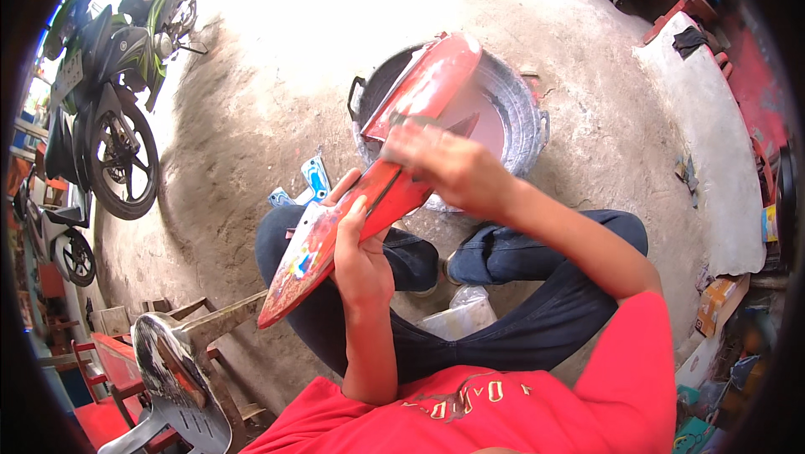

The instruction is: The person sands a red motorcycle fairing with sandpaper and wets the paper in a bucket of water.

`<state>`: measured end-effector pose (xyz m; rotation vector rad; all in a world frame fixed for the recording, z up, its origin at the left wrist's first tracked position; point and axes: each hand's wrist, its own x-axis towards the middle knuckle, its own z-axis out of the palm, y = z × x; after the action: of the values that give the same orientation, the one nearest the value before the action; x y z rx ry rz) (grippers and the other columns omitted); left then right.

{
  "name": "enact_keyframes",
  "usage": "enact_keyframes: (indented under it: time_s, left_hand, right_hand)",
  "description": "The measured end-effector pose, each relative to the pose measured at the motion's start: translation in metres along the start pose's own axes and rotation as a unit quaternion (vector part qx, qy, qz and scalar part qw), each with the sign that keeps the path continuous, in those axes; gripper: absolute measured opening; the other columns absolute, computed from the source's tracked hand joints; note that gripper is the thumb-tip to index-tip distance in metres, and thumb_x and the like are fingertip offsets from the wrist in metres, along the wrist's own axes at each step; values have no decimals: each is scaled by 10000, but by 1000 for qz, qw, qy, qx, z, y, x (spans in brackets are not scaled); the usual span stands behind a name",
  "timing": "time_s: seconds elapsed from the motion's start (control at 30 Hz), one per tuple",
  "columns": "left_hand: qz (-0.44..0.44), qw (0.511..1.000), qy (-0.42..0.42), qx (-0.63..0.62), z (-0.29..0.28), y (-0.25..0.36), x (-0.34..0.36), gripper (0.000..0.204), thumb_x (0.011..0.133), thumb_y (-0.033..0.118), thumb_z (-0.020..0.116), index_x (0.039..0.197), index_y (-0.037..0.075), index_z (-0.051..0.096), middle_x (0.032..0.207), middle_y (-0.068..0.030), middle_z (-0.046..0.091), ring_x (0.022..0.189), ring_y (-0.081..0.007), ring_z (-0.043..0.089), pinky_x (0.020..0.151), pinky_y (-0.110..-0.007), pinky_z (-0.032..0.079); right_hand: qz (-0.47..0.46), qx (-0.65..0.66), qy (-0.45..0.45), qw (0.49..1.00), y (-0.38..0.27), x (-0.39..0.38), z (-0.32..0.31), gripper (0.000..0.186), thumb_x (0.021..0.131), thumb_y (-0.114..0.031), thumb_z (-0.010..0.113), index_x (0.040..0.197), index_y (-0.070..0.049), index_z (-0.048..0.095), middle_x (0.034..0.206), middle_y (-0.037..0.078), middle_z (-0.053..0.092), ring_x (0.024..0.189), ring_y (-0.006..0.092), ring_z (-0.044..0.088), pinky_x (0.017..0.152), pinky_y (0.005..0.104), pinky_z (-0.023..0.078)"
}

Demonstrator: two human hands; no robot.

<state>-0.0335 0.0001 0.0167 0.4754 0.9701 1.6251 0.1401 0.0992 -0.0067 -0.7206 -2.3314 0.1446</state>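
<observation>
Left hand [362, 257] grips the long red fairing panel [377, 190] from below, held slanted over the knees. Right hand [449, 167] presses on its upper face, fingers blurred, grip unclear. Just beyond sits a grey basin [524, 98]; blue sandals [312, 181] lie left, a green motorcycle [117, 60] well apart.

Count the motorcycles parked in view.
2. A green and black motorcycle stands at the upper left on the concrete floor; a second motorcycle, only partly visible, sits below it at the left edge. Others may be hidden beyond the picture's rim.
</observation>
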Motion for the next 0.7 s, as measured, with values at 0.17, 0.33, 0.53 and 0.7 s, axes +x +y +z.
enact_keyframes:
  time_s: [0.17, 0.33, 0.53, 0.7]
  left_hand:
    - [-7, 1000, -7, -7, 7, -2, 0, 508, 982, 87, 514, 1444, -100, 418, 1320, -291, 624, 1179, -344, 694, 997, -446, 601]
    - [-1, 1000, 2, -9, 0, -1, 3, 504, 989, 89, 506, 1447, -101, 414, 1322, -283, 628, 1176, -331, 696, 995, -440, 603]
    - [3, 1000, -18, -12, 1, -1, 2, 489, 997, 93, 494, 1445, -93, 428, 1326, -274, 634, 1186, -323, 693, 1013, -448, 591]
    - [-9, 1000, -14, -12, -4, -2, 1, 498, 997, 88, 496, 1459, -84, 417, 1338, -280, 629, 1210, -332, 682, 1026, -459, 580]
  right_hand:
    - [156, -10, -20, 987, 58, -5, -11, 397, 916, -116, 658, 1309, -70, 686, 1230, 163, 732, 1182, 321, 701, 1037, 434, 558]
    - [-10, 5, 26, 1000, -25, -3, -2, 412, 894, -106, 648, 1304, -72, 683, 1231, 141, 738, 1182, 286, 709, 1049, 427, 550]
    - [113, -96, 5, 989, 43, -7, 6, 359, 940, -127, 575, 1272, -40, 681, 1217, 167, 735, 1137, 297, 720, 963, 395, 589]
    - [4, 24, 28, 999, -23, 0, 1, 397, 911, -35, 636, 1304, -55, 684, 1279, 173, 714, 1210, 324, 688, 1059, 438, 547]
